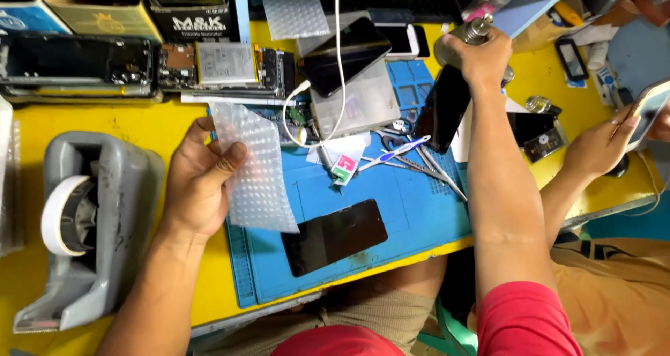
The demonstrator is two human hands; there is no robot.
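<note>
My left hand (199, 178) holds a sheet of clear bubble wrap (255, 171) above the left part of a blue work mat (419, 216). A black phone screen (333, 235) lies flat on the mat just right of that hand. My right hand (481, 56) reaches far back and grips a small metal and glass bottle (477, 29) by its neck. Tweezers and a blue-handled tool (412, 153) lie on the mat between my arms.
A grey tape dispenser (84, 223) stands at the left on the yellow table (139, 122). Opened phones, boxes and a white cable (335, 56) crowd the back. Another person's hand (604, 143) holds a phone (649, 108) at the right.
</note>
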